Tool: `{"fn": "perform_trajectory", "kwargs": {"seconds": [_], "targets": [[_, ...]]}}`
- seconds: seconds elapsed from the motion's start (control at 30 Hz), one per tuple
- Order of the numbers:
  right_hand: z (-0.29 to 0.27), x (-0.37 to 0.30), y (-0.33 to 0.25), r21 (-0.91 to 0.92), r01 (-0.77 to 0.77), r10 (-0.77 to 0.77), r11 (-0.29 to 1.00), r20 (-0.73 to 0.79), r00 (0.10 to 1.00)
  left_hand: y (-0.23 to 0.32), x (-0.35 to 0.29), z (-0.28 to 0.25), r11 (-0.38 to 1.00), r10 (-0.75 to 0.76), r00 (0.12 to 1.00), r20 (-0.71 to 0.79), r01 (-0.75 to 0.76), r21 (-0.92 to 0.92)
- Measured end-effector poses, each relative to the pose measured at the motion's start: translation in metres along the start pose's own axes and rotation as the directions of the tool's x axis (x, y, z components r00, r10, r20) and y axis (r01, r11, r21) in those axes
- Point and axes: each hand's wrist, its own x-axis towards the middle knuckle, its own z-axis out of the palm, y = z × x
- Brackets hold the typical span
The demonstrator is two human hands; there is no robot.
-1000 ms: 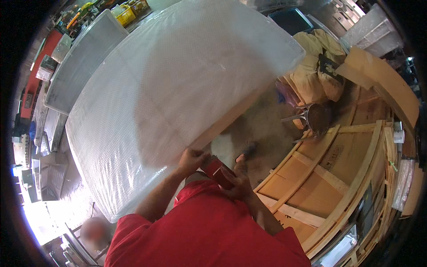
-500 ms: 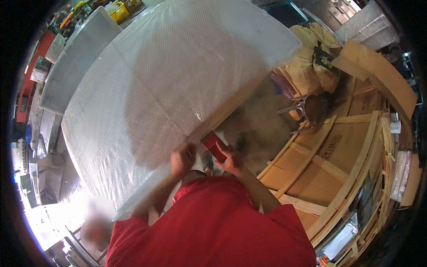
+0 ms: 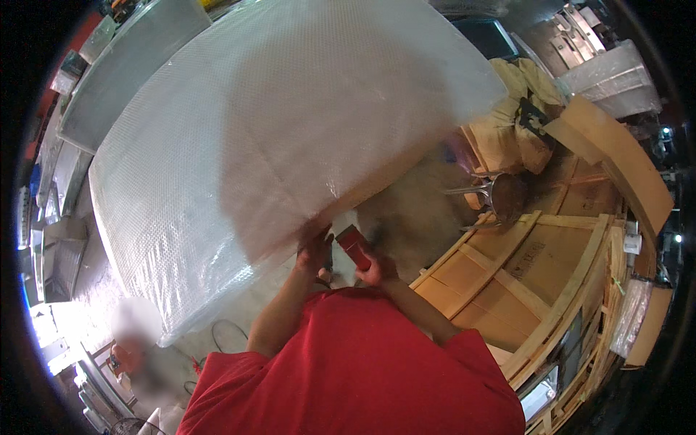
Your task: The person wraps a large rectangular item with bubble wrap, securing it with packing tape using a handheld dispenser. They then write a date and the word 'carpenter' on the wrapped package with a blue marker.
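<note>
A large panel covered in clear bubble wrap [image 3: 290, 116] spreads out before me, with a brown cardboard-like edge along its near right side. My left hand [image 3: 313, 254] is at the near corner of that wrapped panel. Its fingers are in shadow and partly hidden, so their grip is unclear. In my right hand [image 3: 378, 270] is a red block-shaped hand tool [image 3: 353, 245] with a dark end, tilted up and away from me. Fingers wrap its lower part; its exact kind does not show. The tool is just right of my left hand, apart from the wrap.
To the right lies a wooden crate frame [image 3: 507, 283] with cardboard panels. Beyond it are a round stool [image 3: 506, 197], filled beige sacks [image 3: 511, 138] and a bent cardboard strip [image 3: 627, 167]. A pale panel [image 3: 130, 72] leans at far left. Another person [image 3: 134, 355] is at lower left.
The view has shifted. My left hand has moved in closer to the wrapped corner and the red tool, which stays in my right hand. More of the floor and a cable show at lower left.
</note>
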Motion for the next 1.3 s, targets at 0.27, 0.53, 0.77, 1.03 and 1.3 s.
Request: {"fn": "perform_trajectory", "kwargs": {"seconds": [0.27,0.53,0.77,1.03,1.3], "targets": [[0.017,0.076,-0.033,0.002,-0.147,0.145,0.989,0.165,0.976,0.049,0.002,-0.021,0.164,-0.307,0.946,0.103,-0.054,0.985],[0.0,0.11,-0.065,-0.027,0.286,-0.287,0.958,-0.083,0.954,0.117,-0.031,0.019,0.888,-0.114,0.98,0.166,0.026,0.459],[0.014,0.1,-0.082,-0.171,0.032,0.017,0.985,0.278,0.96,0.124,0.027,0.029,0.632,0.152,0.916,0.37,-0.378,0.677],[0.035,-0.019,-0.077,-0.258,-0.241,0.281,0.936,0.134,0.95,0.143,0.026,0.021,0.479,-0.183,0.964,0.193,-0.084,0.874],[0.004,-0.116,-0.133,0.087,-0.012,0.039,0.996,-0.314,0.949,0.123,-0.049,-0.043,0.584,-0.702,0.302,0.645,0.763,0.278]]}}
